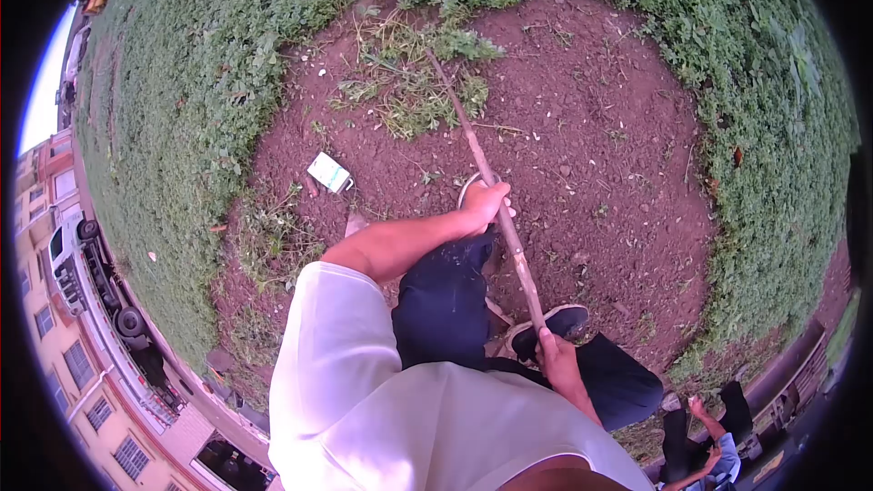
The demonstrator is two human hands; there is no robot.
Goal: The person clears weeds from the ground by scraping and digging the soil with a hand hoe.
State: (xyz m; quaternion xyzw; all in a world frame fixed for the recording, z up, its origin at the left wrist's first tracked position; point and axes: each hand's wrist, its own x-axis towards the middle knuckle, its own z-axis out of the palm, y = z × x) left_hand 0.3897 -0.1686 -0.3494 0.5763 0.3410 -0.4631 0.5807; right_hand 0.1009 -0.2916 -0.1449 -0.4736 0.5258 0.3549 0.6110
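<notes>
A long wooden pole [473, 138] runs from near my feet up across the bare soil, and its far end lies at a heap of loose green plants [409, 91]. My left hand [486, 203] is wrapped round the middle of the pole. Lower down, my right hand [556, 356] grips the pole near its close end, beside my dark shoe [550, 332]. The head of the tool, if any, is hidden among the plants.
A white and green box [329, 173] lies on the soil [600, 182] at the left. Dense green plants [764, 127] surround the soil. Another person [725, 459] is at the lower right. A truck [100, 282] and buildings [82, 373] stand at the far left.
</notes>
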